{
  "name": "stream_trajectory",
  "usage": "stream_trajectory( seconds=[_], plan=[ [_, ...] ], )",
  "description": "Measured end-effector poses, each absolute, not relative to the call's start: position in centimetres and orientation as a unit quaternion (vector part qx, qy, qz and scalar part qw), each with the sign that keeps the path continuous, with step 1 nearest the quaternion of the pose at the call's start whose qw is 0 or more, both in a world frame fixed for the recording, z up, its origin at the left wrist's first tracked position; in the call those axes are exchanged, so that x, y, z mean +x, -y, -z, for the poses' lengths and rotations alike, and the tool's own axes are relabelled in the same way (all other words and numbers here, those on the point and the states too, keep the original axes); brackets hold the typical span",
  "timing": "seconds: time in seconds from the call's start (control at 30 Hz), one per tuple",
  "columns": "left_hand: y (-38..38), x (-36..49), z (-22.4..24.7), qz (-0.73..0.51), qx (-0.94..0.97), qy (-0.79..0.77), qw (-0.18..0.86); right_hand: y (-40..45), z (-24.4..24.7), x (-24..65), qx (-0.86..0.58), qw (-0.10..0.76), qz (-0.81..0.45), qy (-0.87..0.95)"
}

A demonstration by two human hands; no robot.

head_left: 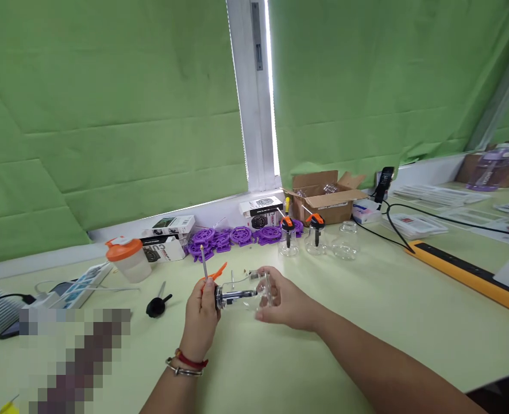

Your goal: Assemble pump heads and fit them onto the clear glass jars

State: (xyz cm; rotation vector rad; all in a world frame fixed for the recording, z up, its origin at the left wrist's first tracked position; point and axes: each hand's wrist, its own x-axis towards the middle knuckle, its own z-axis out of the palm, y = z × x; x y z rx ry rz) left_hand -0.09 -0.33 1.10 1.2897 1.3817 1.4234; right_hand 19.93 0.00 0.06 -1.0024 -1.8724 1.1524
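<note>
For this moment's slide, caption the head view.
Left hand and right hand hold a clear bottle sideways before purple parts.

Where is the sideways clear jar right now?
In the head view, the clear jar is below the picture's middle, between the left hand at its black top and the right hand at its other end, nearer than the purple parts.

One transparent bottle (pixel 242 286) held at dial centre; two black-and-orange-topped bottles (pixel 288 237) (pixel 316 236) counted at one o'clock, one untopped bottle (pixel 344 248) at two; one orange-lidded translucent cup (pixel 130 263) at ten.
</note>
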Motion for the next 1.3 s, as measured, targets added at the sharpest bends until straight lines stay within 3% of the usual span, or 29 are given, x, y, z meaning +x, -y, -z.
stream_trajectory(
  seconds=[0.17,0.27,0.37,0.47,0.53,0.6,0.67,0.77,0.87,1.0,1.17,1.3],
  plan=[
    [0.0,-0.4,-1.3,-0.485,0.455,-0.536,0.52,-0.5,-0.8,21.0,-0.269,0.393,-0.069,0.877],
    [-0.2,-0.7,-1.2,-0.447,0.413,-0.542,0.58,-0.4,-1.1,21.1,-0.231,0.37,0.04,0.899],
    [-0.1,-0.9,-1.2,-0.474,0.407,-0.551,0.553,0.0,-0.7,20.6,-0.253,0.392,-0.02,0.884],
    [0.0,-0.8,-0.9,-0.534,0.464,-0.555,0.438,-0.1,0.2,20.1,-0.345,0.444,-0.262,0.784],
    [0.0,-0.7,-0.6,-0.546,0.524,-0.552,0.351,-0.5,0.7,20.0,-0.396,0.422,-0.439,0.687],
    [0.0,-0.6,-0.3,-0.533,0.579,-0.545,0.29,-1.0,0.9,20.1,-0.421,0.378,-0.528,0.633],
    [-0.1,-0.5,0.0,-0.516,0.603,-0.543,0.276,-1.3,0.7,20.6,-0.426,0.37,-0.505,0.653],
    [-0.3,-0.4,0.1,-0.509,0.557,-0.556,0.349,-1.3,0.2,21.1,-0.381,0.404,-0.335,0.761],
    [-0.4,-0.2,-0.2,-0.523,0.474,-0.566,0.426,-1.4,0.2,21.1,-0.33,0.38,-0.161,0.849],
    [-0.5,-0.3,-0.3,-0.54,0.439,-0.558,0.452,-1.9,0.5,21.2,-0.315,0.362,-0.014,0.877],
    [-1.3,-1.5,0.5,-0.555,0.436,-0.557,0.438,-2.7,-0.8,23.4,-0.373,0.411,0.041,0.831],
    [-2.1,-2.4,0.9,-0.571,0.411,-0.572,0.422,-3.5,-0.4,26.4,-0.551,0.522,-0.032,0.65]
  ],
)
